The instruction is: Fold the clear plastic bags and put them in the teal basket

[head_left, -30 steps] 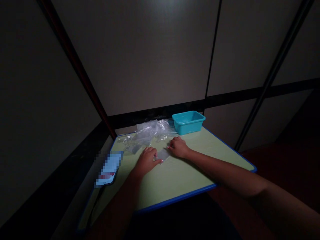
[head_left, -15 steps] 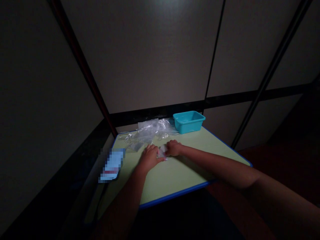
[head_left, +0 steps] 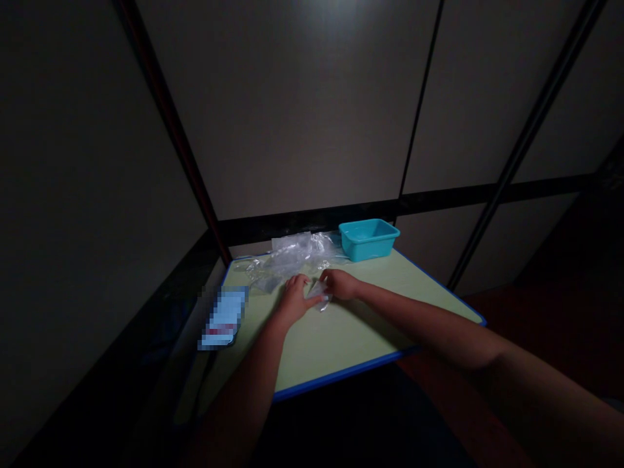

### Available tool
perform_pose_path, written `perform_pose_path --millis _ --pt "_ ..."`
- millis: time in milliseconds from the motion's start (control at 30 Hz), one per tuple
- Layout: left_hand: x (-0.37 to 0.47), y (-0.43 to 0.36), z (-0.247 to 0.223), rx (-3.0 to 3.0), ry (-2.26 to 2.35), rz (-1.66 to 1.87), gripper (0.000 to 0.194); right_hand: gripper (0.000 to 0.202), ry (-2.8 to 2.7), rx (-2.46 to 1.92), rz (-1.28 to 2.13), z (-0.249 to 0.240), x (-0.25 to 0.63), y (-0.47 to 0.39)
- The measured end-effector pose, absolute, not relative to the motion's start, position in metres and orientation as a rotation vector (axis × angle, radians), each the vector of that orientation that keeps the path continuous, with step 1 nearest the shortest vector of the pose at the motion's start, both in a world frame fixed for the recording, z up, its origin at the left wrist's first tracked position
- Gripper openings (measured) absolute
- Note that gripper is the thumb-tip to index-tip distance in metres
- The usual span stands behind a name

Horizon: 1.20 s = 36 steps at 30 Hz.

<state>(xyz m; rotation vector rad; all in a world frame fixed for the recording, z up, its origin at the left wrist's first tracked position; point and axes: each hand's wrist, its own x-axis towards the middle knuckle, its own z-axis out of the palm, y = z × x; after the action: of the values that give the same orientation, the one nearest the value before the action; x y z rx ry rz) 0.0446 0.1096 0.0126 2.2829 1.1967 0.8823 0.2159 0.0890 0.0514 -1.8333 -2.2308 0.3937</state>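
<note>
A small clear plastic bag lies between my two hands over the table's middle. My right hand pinches its right side with bent fingers. From the other side, the thumb of my left hand reaches across the bag's near part, while its fingers stay spread apart from the thumb on the tabletop. Just beyond the hands is a loose heap of clear plastic bags, crumpled and overlapping.
At the back of the pale, blue-edged table stands a turquoise plastic basket. A phone-like device, blurred out, is at the left edge. Panelled doors rise close behind the table.
My right hand has lifted slightly and its fingers have drawn up on the small bag, which now looks folded or tilted. My left thumb has shifted over the bag; the view has turned slightly.
</note>
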Motion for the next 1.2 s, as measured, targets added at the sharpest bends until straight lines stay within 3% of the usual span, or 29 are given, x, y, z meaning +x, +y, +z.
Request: perform_pose_path --millis 133,267,633,767,967,1200 --pt "0.046 0.118 0.012 1.722 0.968 0.975 0.055 0.042 -2.36 -1.511 0.454 0.067 0.218 0.08" --pt "0.043 0.12 0.015 1.498 0.769 0.844 0.05 0.039 -2.396 -1.248 0.499 0.077 0.223 0.08" --pt "0.039 0.118 0.019 1.269 0.71 0.835 0.04 0.035 -2.254 -1.124 0.597 0.067 0.234 0.097" --pt "0.039 0.117 0.02 1.183 0.742 0.902 0.041 0.028 -1.884 -1.069 0.93 0.049 0.231 0.103" --pt "0.04 0.114 0.025 1.1 0.802 1.027 0.047 0.035 -1.339 -1.081 1.453 0.027 0.214 0.097" --pt "0.045 0.1 0.034 1.078 0.809 1.071 0.046 0.026 -1.142 -1.138 1.149 0.016 0.198 0.101"
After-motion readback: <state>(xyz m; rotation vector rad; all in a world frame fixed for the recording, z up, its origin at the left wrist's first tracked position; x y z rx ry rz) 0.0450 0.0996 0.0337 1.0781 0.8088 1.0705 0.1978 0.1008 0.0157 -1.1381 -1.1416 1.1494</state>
